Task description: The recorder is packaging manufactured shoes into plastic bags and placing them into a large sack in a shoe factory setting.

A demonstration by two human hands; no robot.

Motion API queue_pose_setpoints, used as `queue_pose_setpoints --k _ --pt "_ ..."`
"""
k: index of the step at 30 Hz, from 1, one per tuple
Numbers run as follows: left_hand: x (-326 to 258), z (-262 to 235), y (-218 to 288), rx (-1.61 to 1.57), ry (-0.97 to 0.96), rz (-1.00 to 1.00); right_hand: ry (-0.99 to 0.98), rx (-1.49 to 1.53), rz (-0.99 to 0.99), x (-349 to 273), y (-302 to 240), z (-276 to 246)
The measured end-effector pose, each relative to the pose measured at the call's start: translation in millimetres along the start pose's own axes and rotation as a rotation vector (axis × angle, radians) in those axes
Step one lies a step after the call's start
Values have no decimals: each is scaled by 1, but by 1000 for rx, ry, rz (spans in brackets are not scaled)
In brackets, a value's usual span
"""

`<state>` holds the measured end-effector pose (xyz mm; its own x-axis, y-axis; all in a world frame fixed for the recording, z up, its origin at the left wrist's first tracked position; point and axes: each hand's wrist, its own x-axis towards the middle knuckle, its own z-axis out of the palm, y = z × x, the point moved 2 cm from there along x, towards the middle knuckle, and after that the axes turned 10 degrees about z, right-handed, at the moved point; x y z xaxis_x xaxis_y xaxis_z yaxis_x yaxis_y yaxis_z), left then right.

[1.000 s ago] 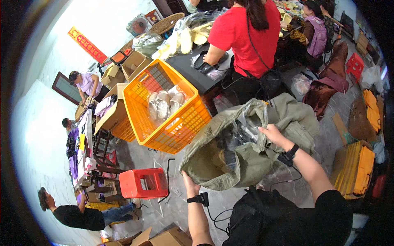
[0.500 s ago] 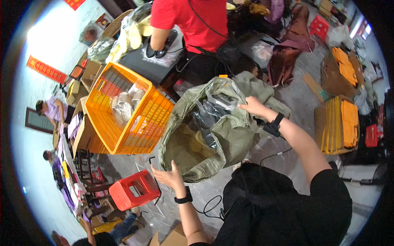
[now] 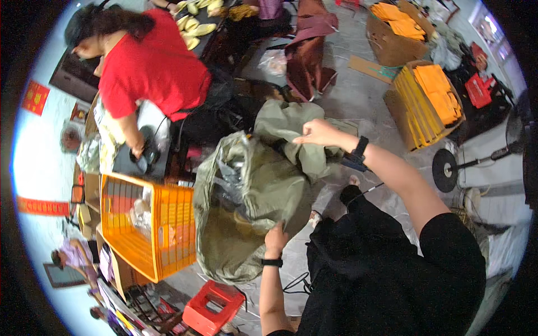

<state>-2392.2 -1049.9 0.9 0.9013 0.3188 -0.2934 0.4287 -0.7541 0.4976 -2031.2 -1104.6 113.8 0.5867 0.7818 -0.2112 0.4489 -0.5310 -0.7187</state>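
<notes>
A large olive-green woven sack [image 3: 274, 196] stands in front of me, its wide mouth facing up and left. Inside it lie dark items in clear plastic [image 3: 228, 180]. My left hand [image 3: 276, 241] is closed on the sack's fabric at its near side. Farther off, my right hand [image 3: 322, 133] pinches a fold of olive cloth [image 3: 280, 120] bunched behind the mouth. Whether that cloth is part of the same sack or a second one, I cannot tell. Dark bands circle both my wrists.
Left of the sack sits a yellow plastic crate [image 3: 176, 235] with bagged pale footwear. A red stool [image 3: 213, 308] is near it. Beyond, a person in red [image 3: 157, 67] works at a table with dark footwear. Boxes of orange pieces [image 3: 434, 92] and a fan [image 3: 445, 169] stand right.
The view has turned. My left hand has gone from the sack's near-left rim to its near side and closed. My right hand has left the rim and grips the cloth behind.
</notes>
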Motion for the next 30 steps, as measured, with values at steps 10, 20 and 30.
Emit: queue_pose_setpoints --k 10,20,30 --pt "73 -68 155 511 -383 -215 70 497 186 -99 151 -159" --pt "362 -23 356 215 85 936 -53 727 -84 -109 117 -255" --pt "556 -87 434 -1183 177 400 -4 625 -138 -15 217 -382"
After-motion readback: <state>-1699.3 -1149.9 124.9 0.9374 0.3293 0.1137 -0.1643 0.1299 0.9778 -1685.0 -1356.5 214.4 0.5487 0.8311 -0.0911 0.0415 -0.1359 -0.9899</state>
